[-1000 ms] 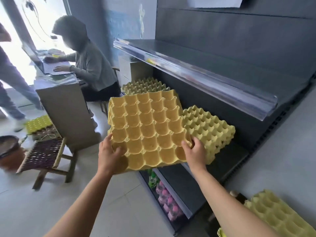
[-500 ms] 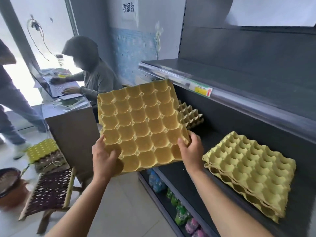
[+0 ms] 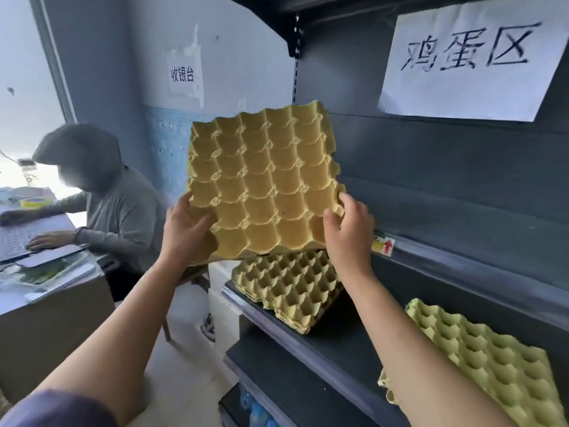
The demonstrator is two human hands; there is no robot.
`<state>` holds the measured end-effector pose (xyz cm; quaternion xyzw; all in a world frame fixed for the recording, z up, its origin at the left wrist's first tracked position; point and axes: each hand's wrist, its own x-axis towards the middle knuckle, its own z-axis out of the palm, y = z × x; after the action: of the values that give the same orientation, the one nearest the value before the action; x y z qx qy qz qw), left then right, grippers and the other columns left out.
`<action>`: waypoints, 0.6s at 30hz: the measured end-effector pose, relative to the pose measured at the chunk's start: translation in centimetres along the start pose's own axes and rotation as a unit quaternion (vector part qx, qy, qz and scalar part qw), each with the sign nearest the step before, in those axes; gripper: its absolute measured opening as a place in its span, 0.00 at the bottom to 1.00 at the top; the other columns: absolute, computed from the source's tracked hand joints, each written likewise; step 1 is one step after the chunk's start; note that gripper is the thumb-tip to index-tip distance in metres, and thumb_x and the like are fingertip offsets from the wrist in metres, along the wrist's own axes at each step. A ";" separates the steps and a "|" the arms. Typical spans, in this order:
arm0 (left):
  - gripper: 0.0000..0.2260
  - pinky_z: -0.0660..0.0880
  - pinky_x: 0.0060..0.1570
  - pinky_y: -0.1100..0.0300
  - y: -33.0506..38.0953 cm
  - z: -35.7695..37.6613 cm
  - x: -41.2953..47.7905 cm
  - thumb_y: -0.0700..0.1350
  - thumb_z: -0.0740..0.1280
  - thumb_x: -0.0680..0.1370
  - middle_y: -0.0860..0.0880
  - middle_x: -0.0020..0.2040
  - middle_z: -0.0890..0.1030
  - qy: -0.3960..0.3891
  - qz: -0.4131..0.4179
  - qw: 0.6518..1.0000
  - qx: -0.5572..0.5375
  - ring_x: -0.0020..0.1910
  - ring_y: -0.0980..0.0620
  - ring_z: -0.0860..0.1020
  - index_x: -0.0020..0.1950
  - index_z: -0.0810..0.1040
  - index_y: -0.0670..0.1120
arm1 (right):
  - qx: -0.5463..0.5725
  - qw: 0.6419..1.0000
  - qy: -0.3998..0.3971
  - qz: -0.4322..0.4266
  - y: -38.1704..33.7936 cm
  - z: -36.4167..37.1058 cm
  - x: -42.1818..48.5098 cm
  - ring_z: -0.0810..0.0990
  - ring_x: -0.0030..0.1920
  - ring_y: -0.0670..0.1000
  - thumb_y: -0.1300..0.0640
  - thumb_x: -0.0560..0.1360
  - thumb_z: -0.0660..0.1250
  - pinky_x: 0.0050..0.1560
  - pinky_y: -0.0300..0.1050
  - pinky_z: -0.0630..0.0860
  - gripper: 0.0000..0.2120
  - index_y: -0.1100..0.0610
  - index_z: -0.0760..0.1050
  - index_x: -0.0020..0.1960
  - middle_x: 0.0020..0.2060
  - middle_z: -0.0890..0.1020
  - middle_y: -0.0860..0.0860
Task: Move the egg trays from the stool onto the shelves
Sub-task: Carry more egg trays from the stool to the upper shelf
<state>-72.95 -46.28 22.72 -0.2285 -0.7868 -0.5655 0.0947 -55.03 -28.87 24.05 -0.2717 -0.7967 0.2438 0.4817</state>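
The left hand grips the near left corner of a yellow egg tray, thumb curled over the rim. The right hand pinches the near right corner the same way. The tray is off any shelf, tilted steeply, cups facing the person. It hangs above a stack of trays at the left end of a dark shelf — a second stack lies toward the shelf's right end.

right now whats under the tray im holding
A stack of egg trays sits on the shelf below the held tray; its far edge is covered by that tray and the right hand.
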 end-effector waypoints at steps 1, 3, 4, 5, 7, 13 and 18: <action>0.29 0.70 0.62 0.47 0.4 0.3 1.6 0.45 0.70 0.73 0.41 0.62 0.72 -0.002 0.005 1.000 -0.009 0.59 0.43 0.73 0.72 0.64 0.49 | -0.002 1.000 0.002 0.000 -0.2 0.3 1.1 0.68 0.64 0.55 0.55 0.79 0.60 0.66 0.49 0.63 0.20 0.59 0.67 0.70 0.62 0.74 0.56; 0.28 0.73 0.58 0.48 1.2 1.0 4.6 0.44 0.70 0.73 0.45 0.57 0.76 -0.013 0.004 0.999 -0.037 0.53 0.44 0.76 0.71 0.66 0.49 | -0.018 1.000 0.011 -0.016 -0.9 0.8 3.1 0.69 0.64 0.55 0.57 0.79 0.60 0.66 0.49 0.64 0.20 0.60 0.67 0.70 0.62 0.74 0.56; 0.27 0.75 0.54 0.50 1.7 1.4 5.7 0.43 0.70 0.73 0.48 0.52 0.77 -0.022 0.002 0.998 -0.060 0.48 0.45 0.77 0.71 0.67 0.48 | -0.039 0.998 0.021 -0.038 -1.3 0.8 3.7 0.70 0.63 0.55 0.58 0.79 0.60 0.67 0.50 0.64 0.19 0.60 0.67 0.70 0.62 0.74 0.56; 0.25 0.76 0.49 0.52 2.2 1.8 7.0 0.41 0.69 0.73 0.52 0.46 0.78 -0.033 0.003 0.996 -0.083 0.42 0.46 0.78 0.69 0.68 0.48 | -0.065 0.995 0.031 -0.063 -1.7 0.9 4.5 0.71 0.63 0.55 0.58 0.79 0.60 0.68 0.51 0.65 0.19 0.61 0.67 0.69 0.61 0.75 0.56; 0.21 0.78 0.39 0.54 2.9 2.5 9.4 0.40 0.69 0.74 0.55 0.41 0.76 -0.053 0.008 0.993 -0.108 0.31 0.48 0.78 0.66 0.70 0.47 | -0.099 0.990 0.035 -0.090 -2.4 1.2 6.1 0.74 0.61 0.55 0.58 0.79 0.61 0.67 0.54 0.66 0.18 0.60 0.70 0.68 0.59 0.77 0.56; 0.16 0.65 0.17 0.69 3.6 5.1 17.5 0.41 0.71 0.73 0.45 0.34 0.78 -0.177 -0.008 0.973 -0.146 0.17 0.55 0.73 0.59 0.75 0.42 | -0.059 0.997 0.007 0.042 -2.7 3.2 10.2 0.74 0.62 0.54 0.57 0.79 0.60 0.64 0.50 0.71 0.18 0.58 0.69 0.69 0.63 0.76 0.54; 0.06 0.60 0.17 0.73 3.2 7.7 23.4 0.35 0.65 0.76 0.46 0.22 0.76 -0.272 0.012 0.952 -0.138 0.15 0.55 0.68 0.52 0.74 0.35 | -0.084 0.986 0.043 0.138 -2.0 7.3 12.1 0.75 0.60 0.53 0.55 0.78 0.60 0.59 0.48 0.72 0.18 0.56 0.71 0.67 0.62 0.76 0.53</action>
<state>-91.12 -32.35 32.28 -0.3945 -0.6944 -0.5833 -0.1485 -66.72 -23.20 29.95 -0.4284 -0.7481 0.2282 0.4525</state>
